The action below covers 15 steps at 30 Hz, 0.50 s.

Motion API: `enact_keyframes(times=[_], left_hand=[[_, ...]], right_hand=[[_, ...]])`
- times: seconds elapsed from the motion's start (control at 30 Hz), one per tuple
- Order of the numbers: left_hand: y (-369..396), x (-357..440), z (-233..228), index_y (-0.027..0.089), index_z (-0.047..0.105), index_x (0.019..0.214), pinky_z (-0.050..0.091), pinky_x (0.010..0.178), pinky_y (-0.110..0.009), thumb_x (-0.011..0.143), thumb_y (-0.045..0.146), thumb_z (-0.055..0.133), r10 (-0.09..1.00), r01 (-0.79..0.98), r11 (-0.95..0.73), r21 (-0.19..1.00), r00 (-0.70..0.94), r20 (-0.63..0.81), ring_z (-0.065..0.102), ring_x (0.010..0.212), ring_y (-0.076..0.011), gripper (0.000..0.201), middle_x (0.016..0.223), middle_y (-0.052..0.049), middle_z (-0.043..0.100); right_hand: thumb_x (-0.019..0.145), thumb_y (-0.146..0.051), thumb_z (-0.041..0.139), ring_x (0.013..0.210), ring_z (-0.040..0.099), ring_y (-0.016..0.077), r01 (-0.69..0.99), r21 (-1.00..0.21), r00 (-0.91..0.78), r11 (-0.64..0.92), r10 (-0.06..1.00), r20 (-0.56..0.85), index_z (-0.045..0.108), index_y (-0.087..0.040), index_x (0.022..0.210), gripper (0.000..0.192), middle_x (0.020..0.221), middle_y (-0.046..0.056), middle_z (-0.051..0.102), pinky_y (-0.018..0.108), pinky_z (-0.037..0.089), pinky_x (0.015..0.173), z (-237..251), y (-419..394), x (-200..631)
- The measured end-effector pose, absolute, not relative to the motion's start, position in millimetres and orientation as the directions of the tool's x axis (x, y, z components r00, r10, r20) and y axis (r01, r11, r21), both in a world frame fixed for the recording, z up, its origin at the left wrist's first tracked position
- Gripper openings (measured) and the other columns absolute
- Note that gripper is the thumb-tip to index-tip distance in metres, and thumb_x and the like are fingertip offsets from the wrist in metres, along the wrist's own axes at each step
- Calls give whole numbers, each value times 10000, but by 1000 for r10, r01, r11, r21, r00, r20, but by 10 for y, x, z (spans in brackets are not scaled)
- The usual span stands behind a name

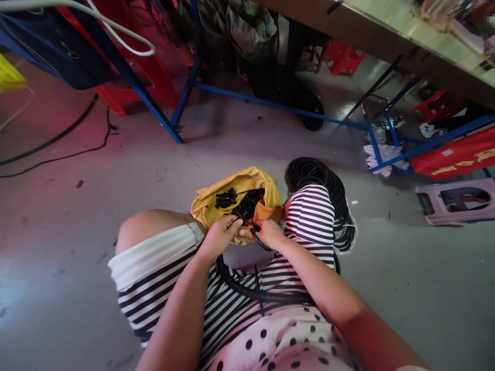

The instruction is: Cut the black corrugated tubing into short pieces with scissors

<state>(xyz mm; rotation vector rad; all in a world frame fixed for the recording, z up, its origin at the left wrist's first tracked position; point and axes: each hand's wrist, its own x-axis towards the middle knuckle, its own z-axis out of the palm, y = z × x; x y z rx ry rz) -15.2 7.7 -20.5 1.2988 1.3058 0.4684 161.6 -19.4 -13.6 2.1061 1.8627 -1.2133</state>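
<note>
The black tube point(255, 291) runs under the right forearm, its far end hidden. Fingertips of both hands overlap; the grip cannot be told. Coil of tubing point(328, 185) partly hidden behind the knee. Pieces in the yellow bag point(240, 193) too small to identify.

I can read nothing for certain from where I sit. The only writing in sight is a row of yellow characters on the red banner point(456, 157) at my right, hung along the blue frame point(436, 141), and they are too small and slanted for me to make out.
</note>
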Motion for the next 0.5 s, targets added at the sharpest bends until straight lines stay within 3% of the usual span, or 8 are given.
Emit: enact_keyframes(times=[0.27,0.5], left_hand=[[89,-142,-162,176,588,700,366,536,-246,778,569,567,839,410,282,867,334,-430,476,564,-136,401,611,12,542],[85,-171,-104,186,595,722,319,494,-241,759,619,557,825,400,323,858,326,-462,440,535,-132,436,576,31,492]], right_hand=[[793,-829,581,880,707,251,830,-481,-112,-282,760,-640,733,-194,1027,693,961,113,764,264,438,646,-123,-135,1627],[836,-753,612,924,699,245,826,-483,-109,-291,758,-643,732,-202,1041,600,987,97,764,271,440,695,-92,-112,1595]])
